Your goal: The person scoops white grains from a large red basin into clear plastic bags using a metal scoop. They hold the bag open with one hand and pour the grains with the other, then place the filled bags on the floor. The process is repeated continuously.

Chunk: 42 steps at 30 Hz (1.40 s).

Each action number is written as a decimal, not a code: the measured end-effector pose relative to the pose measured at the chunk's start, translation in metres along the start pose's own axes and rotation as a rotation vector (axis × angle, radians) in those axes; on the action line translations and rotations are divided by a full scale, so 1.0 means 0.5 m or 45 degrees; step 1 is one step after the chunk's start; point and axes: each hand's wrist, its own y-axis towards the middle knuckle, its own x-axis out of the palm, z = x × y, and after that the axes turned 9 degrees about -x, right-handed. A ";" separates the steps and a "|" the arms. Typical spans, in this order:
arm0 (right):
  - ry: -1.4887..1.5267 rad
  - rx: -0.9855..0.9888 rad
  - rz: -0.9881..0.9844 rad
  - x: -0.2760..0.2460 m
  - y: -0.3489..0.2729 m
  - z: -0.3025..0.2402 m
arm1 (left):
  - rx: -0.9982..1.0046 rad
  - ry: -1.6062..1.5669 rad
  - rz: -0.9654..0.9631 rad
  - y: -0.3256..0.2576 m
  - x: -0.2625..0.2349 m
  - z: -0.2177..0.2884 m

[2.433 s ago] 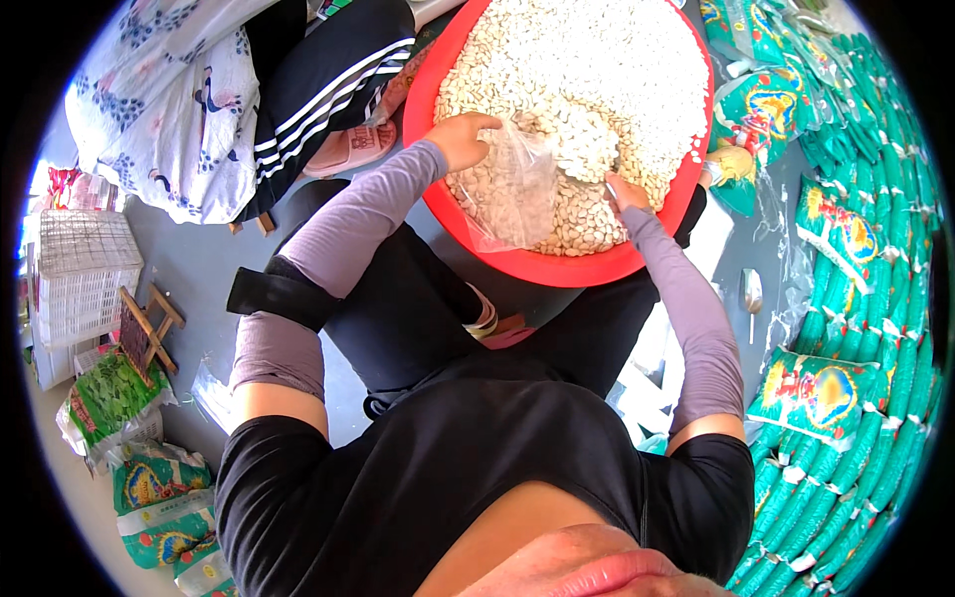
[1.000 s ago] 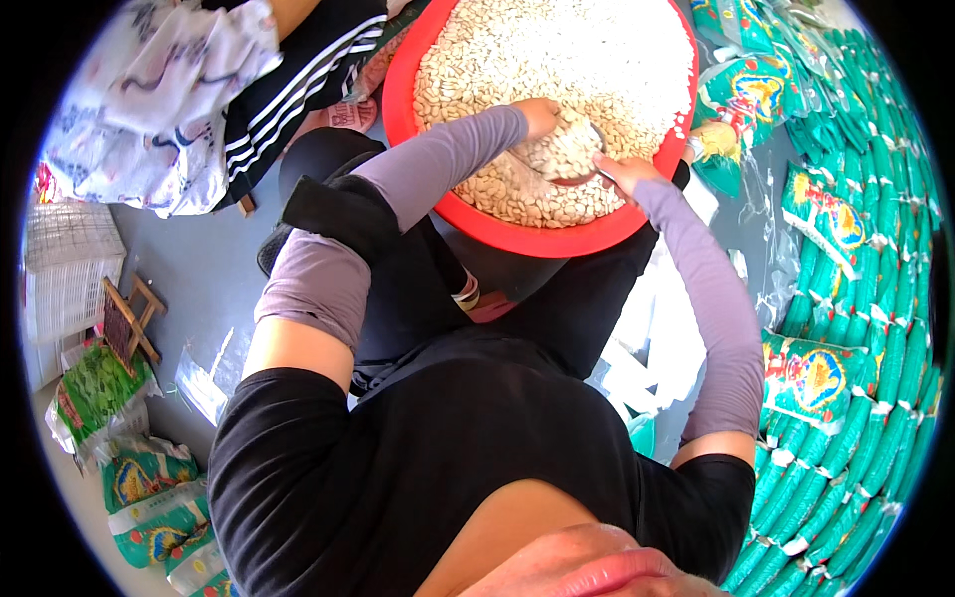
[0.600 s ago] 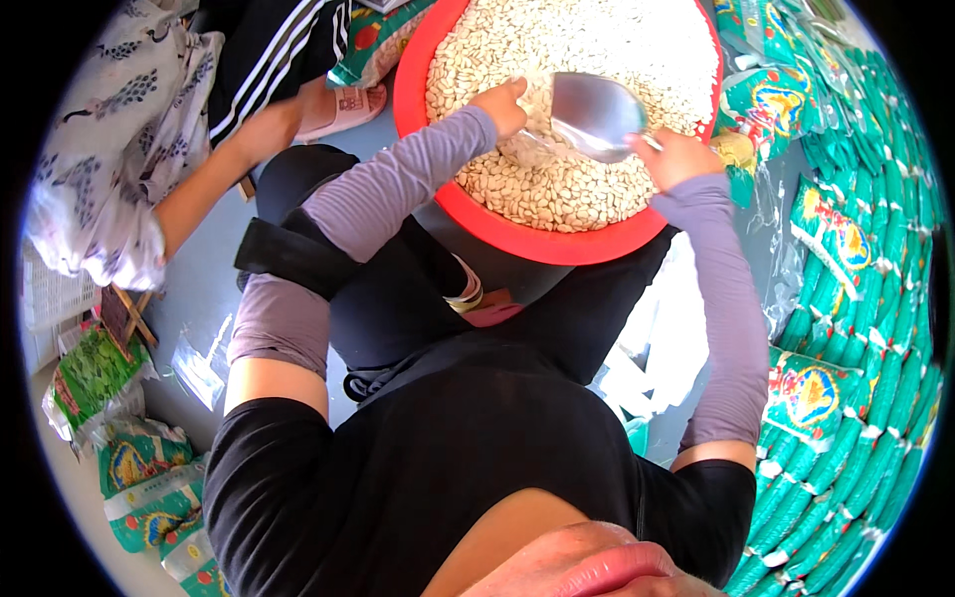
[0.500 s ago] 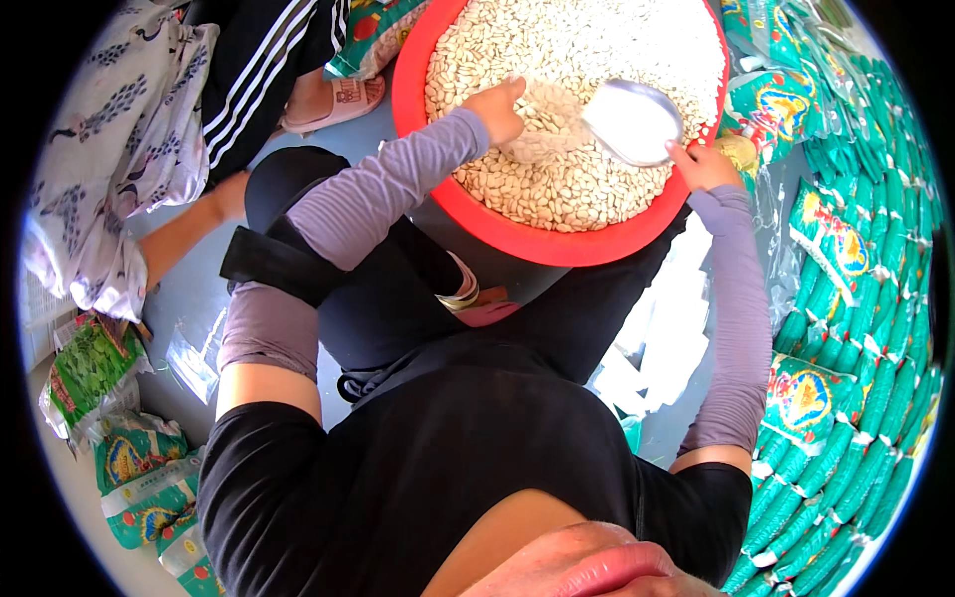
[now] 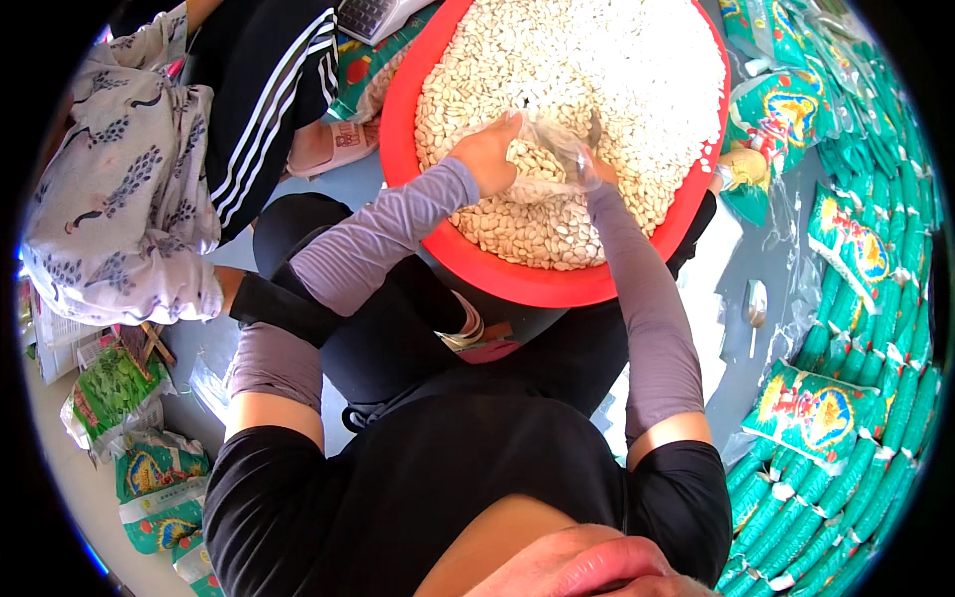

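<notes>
Seeds, pale and flat, sit in a clear bag over the big red tub, which is full of more seeds. My left hand has its fingers closed on the bag's left side. My right hand is at its right side, by a thin grey thing, but I can't tell what those fingers hold. A pink slipper is left of the tub. Green packs lie on the right, with a shiny scoop near them on the floor.
</notes>
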 end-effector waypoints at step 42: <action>0.210 -0.409 0.544 -0.295 -0.317 -0.097 | 0.043 -2.028 0.006 -0.154 -0.239 0.060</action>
